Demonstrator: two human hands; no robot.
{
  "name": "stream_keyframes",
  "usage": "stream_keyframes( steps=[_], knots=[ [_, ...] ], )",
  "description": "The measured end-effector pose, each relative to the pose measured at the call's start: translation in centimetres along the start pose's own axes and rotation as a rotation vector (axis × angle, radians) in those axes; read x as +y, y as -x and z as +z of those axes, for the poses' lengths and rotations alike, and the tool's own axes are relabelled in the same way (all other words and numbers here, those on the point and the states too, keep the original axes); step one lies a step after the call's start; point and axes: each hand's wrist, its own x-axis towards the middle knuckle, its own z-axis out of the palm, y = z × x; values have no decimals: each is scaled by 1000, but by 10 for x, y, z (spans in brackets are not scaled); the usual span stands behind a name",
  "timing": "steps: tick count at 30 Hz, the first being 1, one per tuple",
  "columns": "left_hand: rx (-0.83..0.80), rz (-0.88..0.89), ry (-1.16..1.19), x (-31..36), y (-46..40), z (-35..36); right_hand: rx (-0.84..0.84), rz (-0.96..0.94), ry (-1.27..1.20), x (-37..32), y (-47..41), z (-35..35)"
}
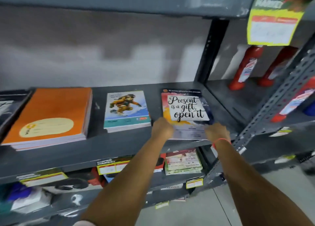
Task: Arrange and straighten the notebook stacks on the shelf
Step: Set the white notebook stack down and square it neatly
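Note:
Three notebook stacks lie on the grey shelf. At the left is a large orange stack, in the middle a smaller stack with a cartoon skater cover. At the right is the "Present is a gift, open it" stack. My left hand grips that stack's near left corner. My right hand, with a red thread on the wrist, grips its near right corner. The stack's front edge sits at the shelf's front lip.
A dark upright post stands just behind and right of the stack. Red bottles stand on the neighbouring rack. Yellow price tags hang on the shelf edge. More notebooks lie on the shelf below.

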Motion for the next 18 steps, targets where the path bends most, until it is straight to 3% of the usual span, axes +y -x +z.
stream_keyframes(
  steps=[5, 10, 14, 18],
  knots=[
    [40, -107, 106, 9, -15, 7, -27, -3, -80, 14, -27, -5],
    [-32, -234, 337, 16, -19, 6, -210, 57, -300, 20, -42, -27],
    [-9, -229, 409, 27, -13, 3, -317, 131, -588, 22, -41, -42],
    [21, -158, 455, 28, -9, -16, -351, 124, -726, 8, -33, -50]
  ],
)
